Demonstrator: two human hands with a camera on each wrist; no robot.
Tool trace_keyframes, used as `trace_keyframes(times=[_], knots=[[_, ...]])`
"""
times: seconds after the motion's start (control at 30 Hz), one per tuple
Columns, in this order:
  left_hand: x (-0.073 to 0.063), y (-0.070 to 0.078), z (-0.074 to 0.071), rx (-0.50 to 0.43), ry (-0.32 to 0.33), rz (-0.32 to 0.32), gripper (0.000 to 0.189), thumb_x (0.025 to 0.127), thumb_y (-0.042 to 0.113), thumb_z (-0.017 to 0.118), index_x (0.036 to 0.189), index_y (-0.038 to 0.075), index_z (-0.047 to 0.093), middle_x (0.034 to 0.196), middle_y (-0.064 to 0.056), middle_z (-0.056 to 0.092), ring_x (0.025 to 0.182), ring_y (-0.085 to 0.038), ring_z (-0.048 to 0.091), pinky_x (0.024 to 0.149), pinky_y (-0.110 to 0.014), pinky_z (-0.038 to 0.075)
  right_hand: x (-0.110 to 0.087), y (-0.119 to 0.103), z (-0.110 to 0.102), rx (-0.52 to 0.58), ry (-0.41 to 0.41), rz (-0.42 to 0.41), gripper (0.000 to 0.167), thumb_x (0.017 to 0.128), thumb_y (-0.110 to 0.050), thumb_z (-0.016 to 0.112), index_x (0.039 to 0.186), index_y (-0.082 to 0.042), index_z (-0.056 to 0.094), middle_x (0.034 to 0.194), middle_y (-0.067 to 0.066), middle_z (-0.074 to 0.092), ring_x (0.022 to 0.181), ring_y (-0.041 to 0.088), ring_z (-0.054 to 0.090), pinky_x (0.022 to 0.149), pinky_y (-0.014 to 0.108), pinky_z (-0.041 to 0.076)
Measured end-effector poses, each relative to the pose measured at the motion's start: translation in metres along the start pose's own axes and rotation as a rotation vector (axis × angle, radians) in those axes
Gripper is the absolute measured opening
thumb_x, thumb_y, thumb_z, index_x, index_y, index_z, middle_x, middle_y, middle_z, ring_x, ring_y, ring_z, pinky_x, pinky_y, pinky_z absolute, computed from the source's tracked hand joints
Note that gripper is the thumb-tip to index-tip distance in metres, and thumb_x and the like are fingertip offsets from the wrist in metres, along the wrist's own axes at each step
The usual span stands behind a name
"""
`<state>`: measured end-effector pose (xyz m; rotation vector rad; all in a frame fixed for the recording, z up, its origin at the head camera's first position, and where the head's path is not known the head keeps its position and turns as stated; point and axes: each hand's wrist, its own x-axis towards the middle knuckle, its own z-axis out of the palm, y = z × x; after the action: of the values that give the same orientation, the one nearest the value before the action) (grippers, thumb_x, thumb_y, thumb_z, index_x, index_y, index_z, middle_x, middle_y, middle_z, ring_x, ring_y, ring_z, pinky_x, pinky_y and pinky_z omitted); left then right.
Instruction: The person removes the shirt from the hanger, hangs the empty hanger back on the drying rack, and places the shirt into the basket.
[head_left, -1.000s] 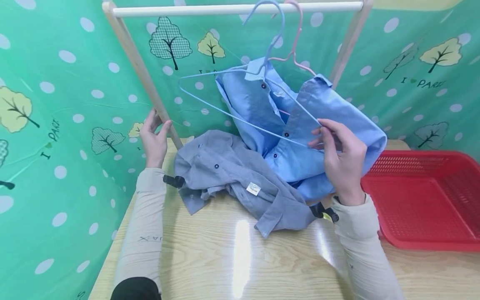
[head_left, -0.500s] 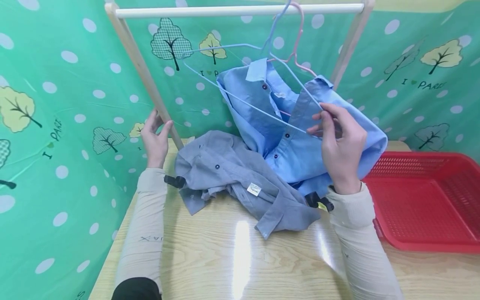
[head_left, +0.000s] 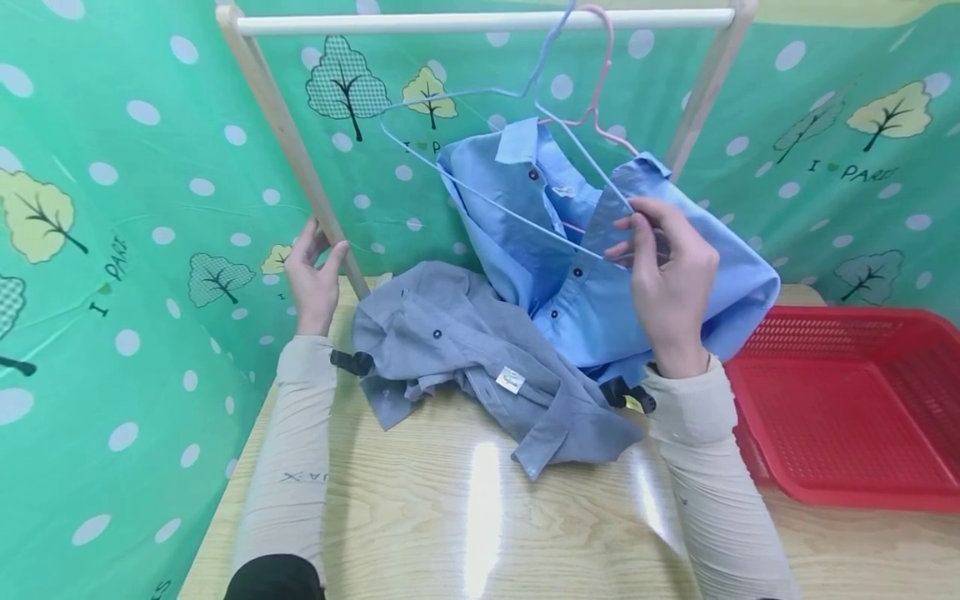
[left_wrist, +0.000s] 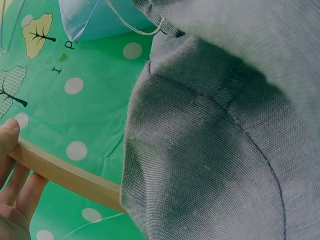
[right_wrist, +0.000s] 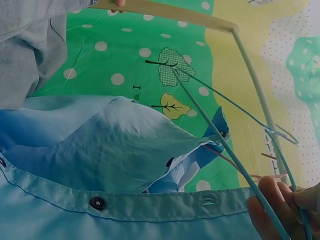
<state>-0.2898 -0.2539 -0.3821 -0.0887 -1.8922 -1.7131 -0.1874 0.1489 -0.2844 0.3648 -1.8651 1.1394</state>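
My left hand [head_left: 313, 279] grips the left wooden post [head_left: 288, 142] of a clothes rack, thumb on one side and fingers on the other in the left wrist view. With my right hand [head_left: 671, 279] I pinch one corner of a blue wire hanger [right_wrist: 230, 152], which carries no garment. Its hook [head_left: 542, 58] reaches up to the white rail [head_left: 412, 22]; whether it sits over the rail I cannot tell. Behind it, a light blue shirt [head_left: 607, 325] hangs unevenly on a pink hanger [head_left: 602, 71]. A grey shirt [head_left: 465, 333] lies crumpled on the table below.
A red plastic basket [head_left: 862, 498] stands on the wooden table [head_left: 420, 517] at the right. Green patterned cloth [head_left: 187, 333] covers the wall behind and to the left. The rack's right post [head_left: 701, 92] rises behind the blue shirt.
My right hand has moved up and to the left. The blue hanger's left end has risen and its hook has gone up at the rail. My left hand stays on the post.
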Motion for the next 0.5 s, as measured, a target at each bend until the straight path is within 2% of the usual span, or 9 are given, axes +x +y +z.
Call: trace_keyframes(times=[0.23,0.43,0.5], knots=[[0.0010,-0.0017,0.0004,-0.013,-0.005,0.006,0.055,0.090,0.011,0.072,0.140,0.026,0.055,0.131,-0.012,0.064,0.116,-0.017,0.062,0.098,-0.032,0.055,-0.0019,0.0022,0.0003,-0.053,-0.062,-0.011,0.024,0.101,-0.012,0.055,0.114,0.002,0.070,0.093,0.015,0.074,0.068,-0.007,0.065,0.066,0.011,0.056],[0.0006,-0.0016,-0.0006,-0.010,-0.009,-0.006,0.055,0.090,0.010,0.071,0.140,0.026,0.055,0.131,-0.011,0.064,0.118,-0.018,0.062,0.100,-0.034,0.054,-0.0063,-0.0003,0.0016,-0.066,-0.097,0.022,0.024,0.101,-0.013,0.055,0.115,-0.002,0.071,0.093,0.014,0.075,0.066,0.019,0.070,0.065,0.008,0.053],[-0.0001,-0.0005,-0.0012,-0.007,-0.008,-0.009,0.055,0.090,0.011,0.072,0.140,0.026,0.055,0.132,-0.011,0.064,0.118,-0.018,0.061,0.101,-0.034,0.054,-0.0079,-0.0010,0.0023,-0.060,-0.103,0.036,0.023,0.101,-0.012,0.056,0.115,-0.002,0.072,0.093,0.014,0.075,0.066,0.024,0.070,0.065,0.006,0.052]])
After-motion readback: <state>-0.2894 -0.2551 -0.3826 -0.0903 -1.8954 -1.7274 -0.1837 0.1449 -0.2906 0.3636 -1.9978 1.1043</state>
